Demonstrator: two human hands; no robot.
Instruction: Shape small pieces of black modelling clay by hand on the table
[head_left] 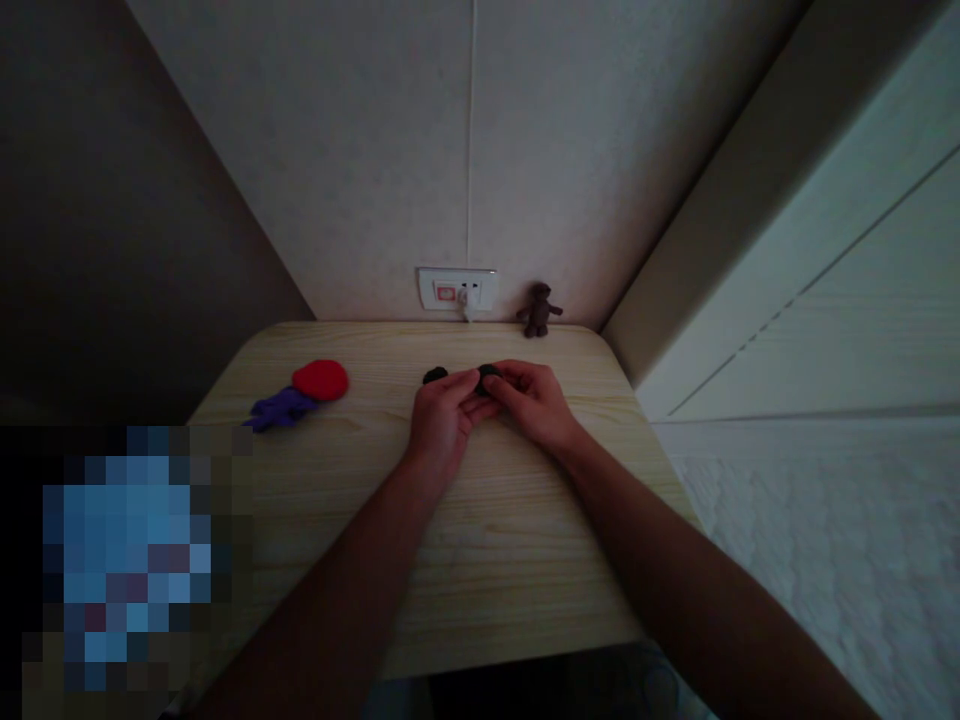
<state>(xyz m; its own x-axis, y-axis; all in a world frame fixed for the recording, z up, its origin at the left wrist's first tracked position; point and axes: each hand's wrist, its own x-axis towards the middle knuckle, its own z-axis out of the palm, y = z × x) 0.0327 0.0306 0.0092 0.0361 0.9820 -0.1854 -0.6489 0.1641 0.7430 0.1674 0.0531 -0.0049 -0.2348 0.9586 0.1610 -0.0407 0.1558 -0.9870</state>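
Note:
Between my two hands, over the far middle of the table, is a small black lump of what looks like modelling clay (489, 377). The fingers of my left hand (446, 410) are closed on its left side. From the right, my right hand (534, 400) presses it with thumb and fingers. Fingers cover part of the lump, so its full shape is hidden. Just behind my left hand, a second black lump (435, 375) lies on the wooden table (480, 560).
To the left lie a flat red piece (322, 380) and a ragged purple piece (283, 408) touching it. A small brown figure (539, 312) stands by the wall, right of a wall socket (457, 290) with a plug in it. The lower left is pixelated.

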